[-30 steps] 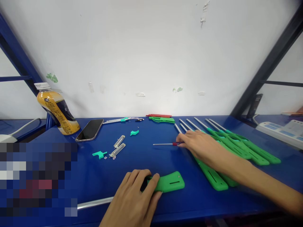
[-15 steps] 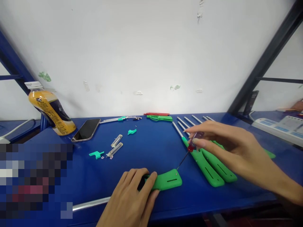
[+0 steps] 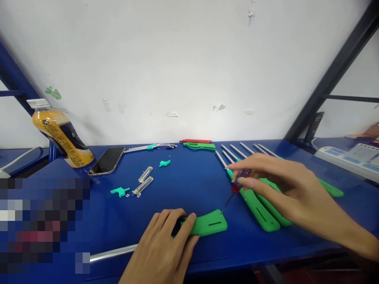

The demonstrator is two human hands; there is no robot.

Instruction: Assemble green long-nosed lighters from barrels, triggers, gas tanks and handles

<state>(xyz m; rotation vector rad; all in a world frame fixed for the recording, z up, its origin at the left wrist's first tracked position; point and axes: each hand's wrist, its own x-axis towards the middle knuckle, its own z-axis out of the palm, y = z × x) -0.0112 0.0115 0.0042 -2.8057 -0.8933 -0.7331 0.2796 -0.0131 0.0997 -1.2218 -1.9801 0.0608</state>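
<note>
A green long-necked lighter [image 3: 211, 222] lies on the blue table near its front edge, its metal tube pointing left. My left hand [image 3: 164, 240] is closed around the middle of its handle and covers the trigger area. My right hand [image 3: 275, 185] pinches the purple and red handle of a small screwdriver [image 3: 236, 187]. The screwdriver slants down to the left, and its tip is at the screw hole near the handle's end. Beneath and beyond my right hand lie several more green lighters [image 3: 263, 213], metal tubes pointing away.
Clear fuel tanks [image 3: 143, 185] and teal triggers [image 3: 120, 192] lie left of centre. Farther back are a phone [image 3: 107, 160], a drink bottle [image 3: 63, 134], and red [image 3: 195, 141] and green [image 3: 199, 146] casing parts by the wall. A pixelated patch hides the lower left.
The screwdriver tip has shifted slightly left and down onto the screw hole, my right hand moving with it. My left hand keeps its hold on the lighter. The view has tilted slightly.
</note>
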